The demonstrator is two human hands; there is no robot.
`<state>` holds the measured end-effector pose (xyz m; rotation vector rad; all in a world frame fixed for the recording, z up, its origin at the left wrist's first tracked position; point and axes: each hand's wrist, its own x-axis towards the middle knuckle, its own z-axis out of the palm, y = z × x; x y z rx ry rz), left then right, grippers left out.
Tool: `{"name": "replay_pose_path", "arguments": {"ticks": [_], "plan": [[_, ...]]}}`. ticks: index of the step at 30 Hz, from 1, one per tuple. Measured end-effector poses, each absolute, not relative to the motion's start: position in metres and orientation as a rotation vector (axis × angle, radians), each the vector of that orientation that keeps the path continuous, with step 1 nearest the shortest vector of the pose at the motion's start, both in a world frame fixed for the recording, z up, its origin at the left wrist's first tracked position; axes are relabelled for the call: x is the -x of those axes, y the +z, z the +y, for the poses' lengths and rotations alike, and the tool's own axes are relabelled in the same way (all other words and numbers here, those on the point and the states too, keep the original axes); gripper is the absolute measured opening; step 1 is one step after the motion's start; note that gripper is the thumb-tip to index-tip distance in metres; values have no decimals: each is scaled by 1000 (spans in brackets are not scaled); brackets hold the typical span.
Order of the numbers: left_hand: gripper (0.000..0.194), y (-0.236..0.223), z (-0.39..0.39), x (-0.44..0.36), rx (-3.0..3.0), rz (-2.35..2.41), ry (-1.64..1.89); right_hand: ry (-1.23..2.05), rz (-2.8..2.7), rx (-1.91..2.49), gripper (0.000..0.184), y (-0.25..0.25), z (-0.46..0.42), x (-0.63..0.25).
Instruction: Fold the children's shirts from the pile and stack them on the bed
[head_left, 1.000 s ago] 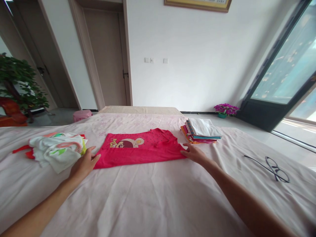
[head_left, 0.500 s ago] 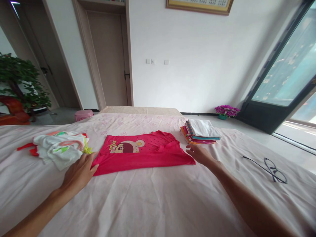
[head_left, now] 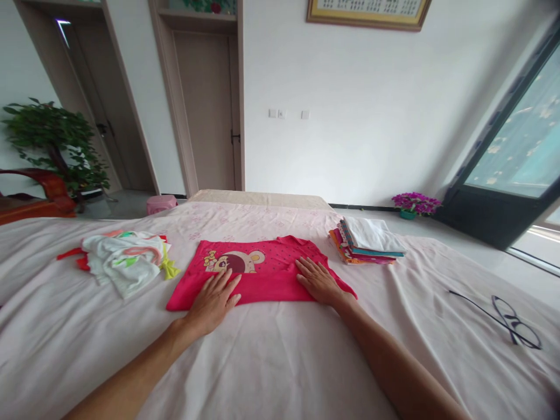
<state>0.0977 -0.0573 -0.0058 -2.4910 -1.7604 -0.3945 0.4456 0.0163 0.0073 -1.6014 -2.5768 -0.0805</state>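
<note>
A pink shirt (head_left: 266, 265) with a cartoon bear print lies folded lengthwise on the pale pink bed sheet (head_left: 271, 356). My left hand (head_left: 214, 300) rests flat on its near left part, fingers stretched out. On the shirt's near right part lies my right hand (head_left: 318, 282), also flat with the fingers spread. Neither hand holds anything.
A loose heap of white and coloured clothes (head_left: 125, 263) lies to the left of the shirt. A neat stack of folded clothes (head_left: 367, 240) sits to the right. Glasses (head_left: 510, 326) lie at the far right of the bed. Beyond are a door, a plant and potted purple flowers (head_left: 413, 204).
Both hands moved inward from the shirt's outer ends onto its near edge and now press flat on it. The view shifted a little to the left.
</note>
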Motion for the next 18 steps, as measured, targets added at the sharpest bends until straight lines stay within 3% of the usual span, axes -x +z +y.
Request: {"name": "replay_pose_path", "arguments": {"ticks": [9, 18], "plan": [[66, -6, -59, -70, 2324, -1950, -262, -244, -2522, 1750, 59, -3, 20, -447], [68, -13, -49, -41, 2057, -2134, -213, -206, -2449, 1887, 61, 8, 16, -449]]}}
